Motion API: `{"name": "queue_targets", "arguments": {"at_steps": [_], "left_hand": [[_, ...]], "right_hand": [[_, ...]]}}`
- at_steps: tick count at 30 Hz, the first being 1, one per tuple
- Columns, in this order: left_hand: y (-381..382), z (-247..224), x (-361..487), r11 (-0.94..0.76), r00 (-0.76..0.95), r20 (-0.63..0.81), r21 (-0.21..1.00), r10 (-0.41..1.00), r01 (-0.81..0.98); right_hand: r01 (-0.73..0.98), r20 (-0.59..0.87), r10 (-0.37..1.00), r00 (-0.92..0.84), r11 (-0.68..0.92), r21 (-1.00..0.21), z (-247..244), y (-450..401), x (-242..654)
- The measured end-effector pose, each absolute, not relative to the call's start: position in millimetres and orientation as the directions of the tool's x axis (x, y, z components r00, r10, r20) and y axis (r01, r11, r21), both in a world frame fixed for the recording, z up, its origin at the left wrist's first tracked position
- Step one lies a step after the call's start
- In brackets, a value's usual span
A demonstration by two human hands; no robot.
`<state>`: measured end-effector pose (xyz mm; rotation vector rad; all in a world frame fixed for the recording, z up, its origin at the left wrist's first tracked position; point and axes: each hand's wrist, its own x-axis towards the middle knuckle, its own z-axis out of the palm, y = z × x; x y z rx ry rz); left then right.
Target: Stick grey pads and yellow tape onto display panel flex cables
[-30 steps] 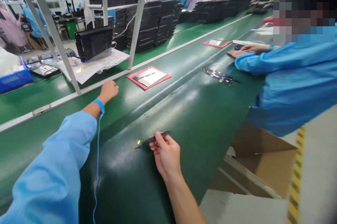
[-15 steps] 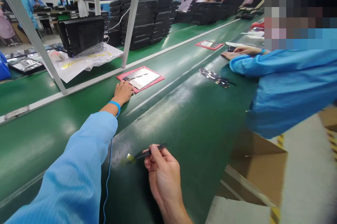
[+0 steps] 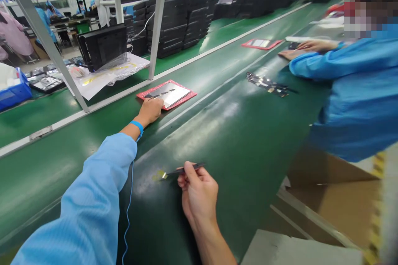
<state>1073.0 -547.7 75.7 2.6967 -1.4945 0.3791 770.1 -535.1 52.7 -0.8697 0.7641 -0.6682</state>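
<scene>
green conveyor belt [image 3: 236, 140] fills most of your view, running away on a slant. your left arm reaches forward, nearly straight, and your left hand [image 3: 151, 111] lies with its fingertips on the near edge of a red mat [image 3: 183, 101]. those fingers are relaxed and slightly curled, grasping nothing. a silver panel [image 3: 168, 95] lies on the mat, just past them. a blue wrist strap [image 3: 136, 126] circles that wrist, and its thin cord [image 3: 129, 211] drops across the belt toward you.

your right hand [image 3: 199, 192] sits low over the belt, nearer to you, its fingers pinched around dark tweezers [image 3: 186, 170] that point left. a small gold scrap [image 3: 161, 175] shows at their tip; you can't tell whether it is held there or lying on the belt.

dark metal strips [image 3: 267, 83] lie on the belt ahead and to the right, near a co-worker in a blue smock [image 3: 357, 103], whose hands [image 3: 307, 47] rest on the far side beside a second red mat [image 3: 260, 43]. an open cardboard box [image 3: 329, 203] sits low on your right. past the belt's left side, a steel upright [image 3: 157, 20] stands before stacks of black panels [image 3: 174, 20].
</scene>
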Motion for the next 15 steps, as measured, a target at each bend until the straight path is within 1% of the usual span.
{"name": "queue_targets", "arguments": {"at_steps": [4,8,11,15], "left_hand": [[-499.4,90.5,1028.1,-0.454,0.425,0.184,-0.159,-0.886,-0.877],[-440.3,103.1,957.5,-0.390,0.369,0.130,-0.212,-0.920,-0.896],[-402.9,109.2,893.8,-0.348,0.337,0.090,-0.218,-0.937,-0.912],[-367.3,113.2,804.7,-0.303,0.297,0.057,-0.181,-0.953,-0.936]], "right_hand": [[0.308,-0.281,-0.833,0.477,0.458,-0.834,50.8,-544.7,771.5],[0.414,-0.322,-0.847,0.424,0.497,-0.762,51.5,-556.9,774.1],[0.434,-0.359,-0.843,0.402,0.520,-0.736,53.8,-565.5,776.2],[0.413,-0.365,-0.825,0.431,0.540,-0.733,57.1,-567.9,776.9]]}}
